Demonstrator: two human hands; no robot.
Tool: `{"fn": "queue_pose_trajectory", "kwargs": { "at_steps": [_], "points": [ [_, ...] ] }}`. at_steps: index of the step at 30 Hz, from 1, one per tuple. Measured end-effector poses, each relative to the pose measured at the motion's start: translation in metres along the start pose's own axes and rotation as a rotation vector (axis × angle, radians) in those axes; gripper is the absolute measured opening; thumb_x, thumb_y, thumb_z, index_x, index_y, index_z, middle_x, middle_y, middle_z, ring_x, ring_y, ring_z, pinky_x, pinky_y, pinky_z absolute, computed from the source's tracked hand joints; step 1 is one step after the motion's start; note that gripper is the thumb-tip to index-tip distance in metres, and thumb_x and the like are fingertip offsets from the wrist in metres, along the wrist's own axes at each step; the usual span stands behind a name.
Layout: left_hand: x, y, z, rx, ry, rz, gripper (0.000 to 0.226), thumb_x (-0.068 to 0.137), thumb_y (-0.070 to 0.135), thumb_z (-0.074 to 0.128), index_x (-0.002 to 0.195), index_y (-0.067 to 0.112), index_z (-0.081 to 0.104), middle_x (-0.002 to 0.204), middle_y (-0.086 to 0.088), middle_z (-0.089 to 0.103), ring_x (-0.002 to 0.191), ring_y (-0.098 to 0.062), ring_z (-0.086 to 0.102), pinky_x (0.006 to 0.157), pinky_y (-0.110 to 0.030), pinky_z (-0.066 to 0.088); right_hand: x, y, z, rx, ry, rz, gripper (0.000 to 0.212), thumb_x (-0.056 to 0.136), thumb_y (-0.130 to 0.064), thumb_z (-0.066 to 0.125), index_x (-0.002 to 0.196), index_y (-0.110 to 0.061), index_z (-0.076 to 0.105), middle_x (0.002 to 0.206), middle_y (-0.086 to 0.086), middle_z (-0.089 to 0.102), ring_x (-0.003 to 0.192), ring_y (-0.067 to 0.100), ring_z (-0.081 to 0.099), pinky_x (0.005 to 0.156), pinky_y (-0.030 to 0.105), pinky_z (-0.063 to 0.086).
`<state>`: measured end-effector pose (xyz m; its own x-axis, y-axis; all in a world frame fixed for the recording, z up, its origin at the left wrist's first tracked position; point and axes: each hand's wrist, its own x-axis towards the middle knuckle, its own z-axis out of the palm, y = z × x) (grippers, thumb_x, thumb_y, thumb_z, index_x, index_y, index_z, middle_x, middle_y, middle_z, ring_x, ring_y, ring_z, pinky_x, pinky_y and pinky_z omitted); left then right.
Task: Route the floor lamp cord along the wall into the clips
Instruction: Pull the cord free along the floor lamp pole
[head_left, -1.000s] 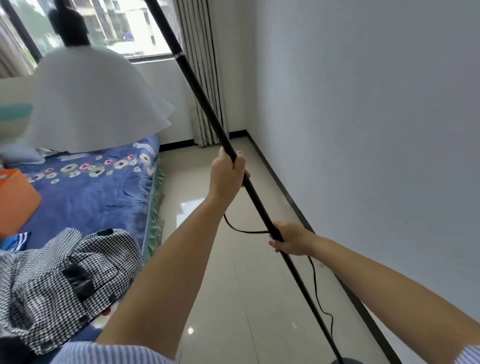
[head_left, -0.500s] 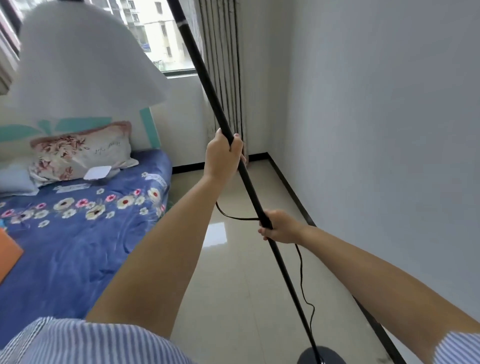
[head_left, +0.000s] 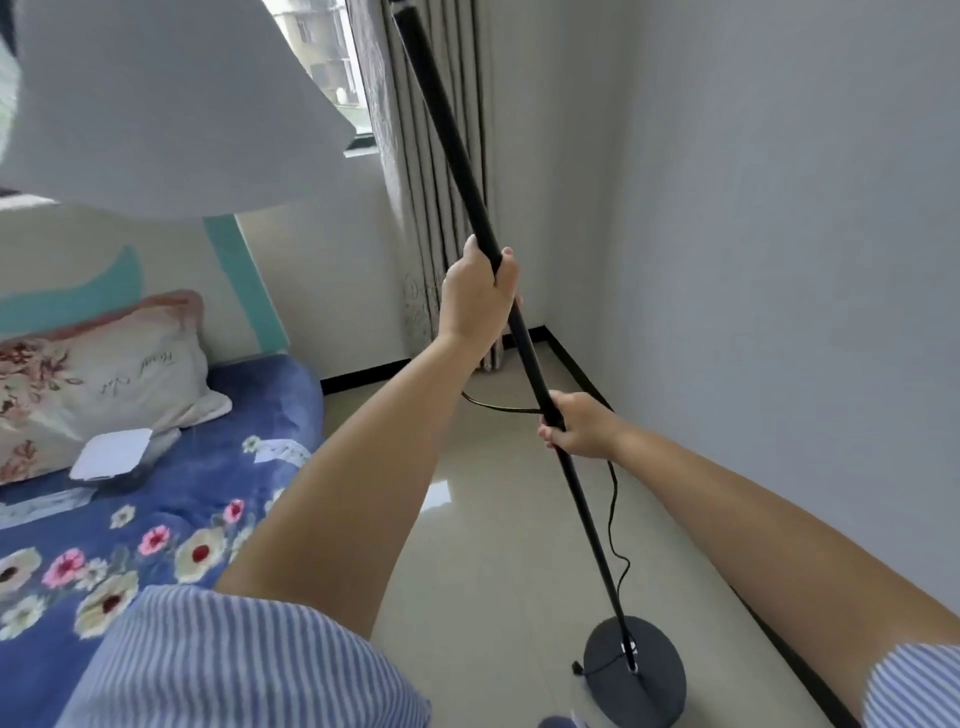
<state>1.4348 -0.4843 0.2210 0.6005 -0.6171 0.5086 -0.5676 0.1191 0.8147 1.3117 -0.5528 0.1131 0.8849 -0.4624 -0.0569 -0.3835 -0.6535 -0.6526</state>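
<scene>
So both hands are gripping the lamp pole (head_left: 470, 171), which is leaning diagonally from the top middle of the frame down to the round base (head_left: 635, 670) at the lower right. The left hand (head_left: 475, 296) is wrapping it higher up, fingers (head_left: 506, 254) curled tight around the tube. The right hand (head_left: 576, 423) is clamping it lower down, fingers closed round the pole too, and it looks like the cord (head_left: 615, 525) is passing right by that palm, though I can't tell if it's actually pinched in there or just running behind.

The cord itself is looping out left of the right hand in the middle of the frame, then dangling in loose waves down toward the base, so its long run is roughly following the pole. The right hand is clearly the nearer one to it, and the wall (head_left: 779, 260) is filling the right side of the frame, just beyond that arm.

Hard to make out: no clips showing anywhere along the wall or the dark skirting (head_left: 576, 366), and the plug end isn't visible. The shade (head_left: 171, 104) is blocking the upper left, and the pole's top is cut off.
</scene>
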Motion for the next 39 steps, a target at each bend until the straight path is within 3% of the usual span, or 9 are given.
{"fn": "queue_pose_trajectory", "kwargs": {
  "at_steps": [6,9,12,14,18,21,24,30,39],
  "points": [
    [0.151,-0.095,0.028,0.050,-0.039,0.025,0.012,0.095,0.010,0.041,0.083,0.007,0.038,0.050,0.003,0.047,0.051,-0.027,0.057,0.062,-0.046,0.058,0.170,0.037,-0.034,-0.014,-0.023,-0.009,0.014,0.085,-0.001,0.053,0.080,-0.009,0.042,0.082,0.013,0.057,0.083,0.034,0.066,0.080,0.041,0.052],
    [0.229,-0.136,0.044,0.073,-0.056,0.011,0.011,0.095,0.011,0.040,0.089,0.003,0.044,0.051,0.002,0.048,0.050,-0.022,0.058,0.058,-0.040,0.055,0.254,0.055,-0.058,-0.026,-0.037,0.008,0.013,0.085,-0.004,0.054,0.081,-0.009,0.043,0.084,0.019,0.062,0.084,0.033,0.066,0.082,0.042,0.051],
    [0.305,-0.175,0.056,0.101,-0.066,-0.007,0.018,0.095,0.012,0.040,0.096,-0.006,0.045,0.051,0.002,0.049,0.049,-0.018,0.057,0.053,-0.033,0.050,0.335,0.070,-0.082,-0.014,-0.041,0.018,0.014,0.086,-0.005,0.054,0.081,-0.010,0.042,0.088,0.022,0.065,0.068,0.020,0.062,0.068,0.017,0.048],
    [0.351,-0.201,0.061,0.098,-0.066,0.006,0.015,0.095,0.012,0.040,0.082,0.008,0.044,0.051,0.002,0.049,0.047,-0.015,0.057,0.050,-0.033,0.050,0.385,0.077,-0.095,-0.038,-0.041,0.007,0.014,0.085,-0.004,0.054,0.079,-0.009,0.042,0.088,0.024,0.066,0.058,0.007,0.053,0.053,0.005,0.039],
    [0.437,-0.253,0.074,0.131,-0.079,-0.002,0.025,0.095,0.013,0.040,0.071,0.016,0.036,0.056,-0.009,0.057,0.051,-0.024,0.058,0.056,-0.042,0.054,0.484,0.100,-0.114,-0.049,-0.040,0.043,0.013,0.085,-0.007,0.054,0.079,-0.009,0.043,0.088,0.024,0.069,0.067,0.020,0.057,0.063,0.025,0.040],
    [0.505,-0.298,0.089,0.109,-0.128,0.000,0.024,0.095,0.014,0.041,0.071,0.016,0.036,0.063,-0.018,0.060,0.065,-0.039,0.063,0.061,-0.050,0.056,0.561,0.122,-0.129,-0.048,-0.018,0.083,0.014,0.085,-0.007,0.054,0.078,-0.010,0.043,0.084,0.019,0.066,0.071,0.021,0.059,0.059,0.021,0.042],
    [0.572,-0.340,0.107,0.108,-0.179,0.013,0.033,0.095,0.015,0.042,0.065,0.024,0.031,0.055,-0.002,0.051,0.058,-0.034,0.059,0.056,-0.043,0.054,0.633,0.142,-0.145,-0.058,0.020,0.127,0.016,0.085,-0.007,0.054,0.076,-0.013,0.042,0.081,0.015,0.066,0.066,0.017,0.058,0.055,0.010,0.041],
    [0.697,-0.396,0.153,0.087,-0.296,0.000,0.012,0.094,0.017,0.042,0.088,0.007,0.041,0.052,0.004,0.048,0.044,-0.016,0.049,0.041,-0.024,0.043,0.755,0.179,-0.188,-0.080,0.109,0.201,0.015,0.084,-0.005,0.053,0.077,-0.015,0.044,0.091,0.022,0.068,0.083,0.034,0.062,0.077,0.039,0.048],
    [0.831,-0.444,0.234,0.160,-0.387,0.026,0.014,0.095,0.021,0.040,0.084,0.013,0.036,0.077,-0.023,0.066,0.068,-0.040,0.063,0.060,-0.050,0.056,0.892,0.257,-0.252,0.002,0.151,0.288,0.006,0.084,-0.008,0.055,0.087,-0.003,0.055,0.096,0.022,0.066,0.091,0.034,0.059,0.085,0.041,0.047]
  ]
}}
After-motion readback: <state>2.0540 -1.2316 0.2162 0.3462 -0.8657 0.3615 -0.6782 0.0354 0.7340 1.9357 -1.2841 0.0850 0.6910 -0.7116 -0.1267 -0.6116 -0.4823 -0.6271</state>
